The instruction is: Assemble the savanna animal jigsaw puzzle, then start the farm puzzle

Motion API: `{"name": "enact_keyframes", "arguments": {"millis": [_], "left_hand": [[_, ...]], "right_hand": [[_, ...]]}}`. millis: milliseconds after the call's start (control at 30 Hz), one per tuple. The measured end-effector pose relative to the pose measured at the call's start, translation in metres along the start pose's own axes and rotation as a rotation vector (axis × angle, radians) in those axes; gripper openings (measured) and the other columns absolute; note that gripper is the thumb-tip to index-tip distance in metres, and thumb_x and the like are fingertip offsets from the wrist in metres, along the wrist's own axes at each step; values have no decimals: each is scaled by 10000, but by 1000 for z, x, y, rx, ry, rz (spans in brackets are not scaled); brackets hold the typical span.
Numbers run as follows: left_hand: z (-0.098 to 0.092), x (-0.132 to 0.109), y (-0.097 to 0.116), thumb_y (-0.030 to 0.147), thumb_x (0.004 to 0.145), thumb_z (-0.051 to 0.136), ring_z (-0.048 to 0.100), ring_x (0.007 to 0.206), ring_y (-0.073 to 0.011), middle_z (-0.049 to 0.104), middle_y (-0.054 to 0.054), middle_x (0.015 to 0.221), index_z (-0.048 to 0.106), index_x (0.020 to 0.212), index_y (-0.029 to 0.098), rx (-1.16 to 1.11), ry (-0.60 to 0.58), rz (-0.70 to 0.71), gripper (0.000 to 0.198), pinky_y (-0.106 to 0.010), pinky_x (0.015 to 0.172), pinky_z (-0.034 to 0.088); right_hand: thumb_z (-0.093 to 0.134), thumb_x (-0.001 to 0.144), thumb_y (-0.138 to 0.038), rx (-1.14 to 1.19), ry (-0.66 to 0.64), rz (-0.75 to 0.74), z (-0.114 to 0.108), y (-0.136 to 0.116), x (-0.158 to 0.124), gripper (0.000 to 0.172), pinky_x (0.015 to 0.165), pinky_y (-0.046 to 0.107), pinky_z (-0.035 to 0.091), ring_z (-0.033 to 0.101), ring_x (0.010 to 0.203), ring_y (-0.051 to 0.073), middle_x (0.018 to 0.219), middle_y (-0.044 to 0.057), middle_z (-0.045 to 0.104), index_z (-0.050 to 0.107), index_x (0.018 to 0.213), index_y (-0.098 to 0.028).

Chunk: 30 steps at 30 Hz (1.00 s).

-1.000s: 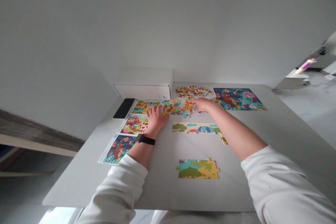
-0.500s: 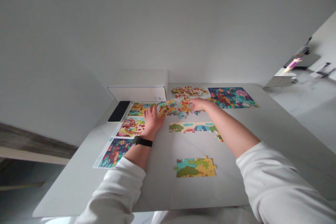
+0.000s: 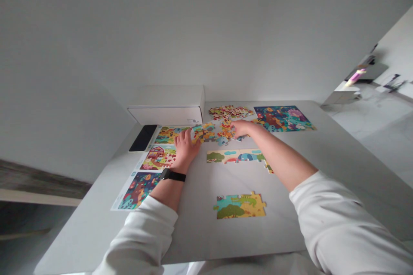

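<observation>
My left hand (image 3: 186,149) lies with its fingers apart over the edge of the picture sheet (image 3: 159,157), its thumb beside a group of yellow and teal jigsaw pieces (image 3: 205,131). My right hand (image 3: 241,128) reaches in from the right, fingers bent together on a jigsaw piece in the loose orange and blue pieces (image 3: 225,131); its fingertips are partly hidden. Nearer to me is a joined strip (image 3: 234,156) with a tree and a blue shape, its right end close under my right forearm. A joined block (image 3: 240,205) with a green crocodile lies closest to me.
A heap of reddish pieces (image 3: 229,111) sits at the back of the white table (image 3: 200,236). To its right lies a dark, colourful assembled puzzle (image 3: 284,118). A white box (image 3: 166,114) and a black phone (image 3: 143,138) are at the left, and a wall stands behind.
The view has shifted slightly. Both hands stay in nearly the same places, and the joined strip and the crocodile block lie as before.
</observation>
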State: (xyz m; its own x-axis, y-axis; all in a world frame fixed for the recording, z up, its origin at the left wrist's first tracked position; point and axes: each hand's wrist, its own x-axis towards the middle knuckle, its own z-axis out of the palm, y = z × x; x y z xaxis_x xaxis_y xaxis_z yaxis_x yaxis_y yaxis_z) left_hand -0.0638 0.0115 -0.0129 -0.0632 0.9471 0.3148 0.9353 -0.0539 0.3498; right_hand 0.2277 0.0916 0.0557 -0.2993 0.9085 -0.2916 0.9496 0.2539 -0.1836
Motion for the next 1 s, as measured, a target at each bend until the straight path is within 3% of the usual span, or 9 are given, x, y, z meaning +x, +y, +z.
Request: {"name": "enact_keyframes", "arguments": {"millis": [167,300,367,533,667,800,1000], "left_hand": [[3,1,-1,381,979,657,564,1420,-365,596,-210,1519,495,1571,176,-5,7,10,647,-504,1255,381],[6,2,-3,353,954,683,584,1388,-373,611,-216,1501,513,1563,160,-19,17,4,662,-516,1246,392],[7,2,-3,343,950,685,591,1380,-376,612,-217,1502,522,1558,162,-27,25,0,655,-521,1241,398],[8,2,-4,323,940,699,596,1378,-384,624,-211,1490,535,1552,188,-48,39,-1,648,-537,1224,413],[8,2,-3,331,941,701,590,1389,-383,618,-212,1496,534,1555,183,-60,35,-1,654,-535,1229,408],[7,2,-3,333,939,698,584,1394,-382,611,-212,1504,530,1557,179,-67,25,-17,659,-529,1234,405],[7,2,-2,333,942,682,584,1392,-384,621,-219,1492,523,1553,161,-64,18,-11,654,-531,1232,408]], "right_hand": [[958,684,-192,-67,-12,9,3,-6,-3,860,958,352,587,761,1168,332,1323,123,791,661,1491,-225],[970,696,-239,-78,-7,9,3,-7,-3,909,961,364,587,761,1172,340,1316,138,795,631,1539,-202],[968,712,-261,-73,13,3,2,-7,-5,845,969,362,583,760,1176,333,1325,124,795,672,1502,-224],[894,776,-229,-114,16,-7,4,-5,-10,424,912,342,569,767,1127,319,1245,91,824,847,1197,-257],[933,739,-276,-99,75,35,6,-1,-12,465,871,324,555,762,1088,305,1234,87,820,853,1197,-275],[926,740,-252,-66,40,3,8,3,-11,386,820,306,540,763,1017,275,1160,67,831,865,1121,-271],[925,697,-202,-28,32,-31,9,11,-8,399,786,295,531,751,952,255,1127,65,830,857,1087,-252]]}}
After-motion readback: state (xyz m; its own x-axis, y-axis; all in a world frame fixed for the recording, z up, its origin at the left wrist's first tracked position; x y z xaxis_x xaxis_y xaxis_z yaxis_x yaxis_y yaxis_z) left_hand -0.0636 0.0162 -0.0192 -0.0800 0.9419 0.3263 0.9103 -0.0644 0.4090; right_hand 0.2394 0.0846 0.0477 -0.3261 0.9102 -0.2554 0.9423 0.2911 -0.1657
